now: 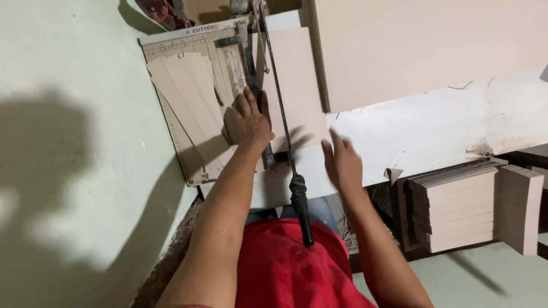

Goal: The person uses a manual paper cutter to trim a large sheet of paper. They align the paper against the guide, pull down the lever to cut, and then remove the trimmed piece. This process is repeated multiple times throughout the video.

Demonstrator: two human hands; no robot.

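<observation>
Cardboard strips lie fanned across the bed of a lever paper cutter on the tabletop. Left hand presses flat on them beside the blade, fingers spread, gripping nothing. Right hand hovers open and blurred over a tan sheet right of the blade. Black cutter handle points toward the red shirt. Cut stacks sit at the right.

The right hand is motion-blurred, its fingers indistinct. The left hand hides part of the fanned tan cardboard strips on the grey paper-cutter board. The large beige cardboard sheet and the stacked tan cardboard pieces run off the picture's edges.
</observation>
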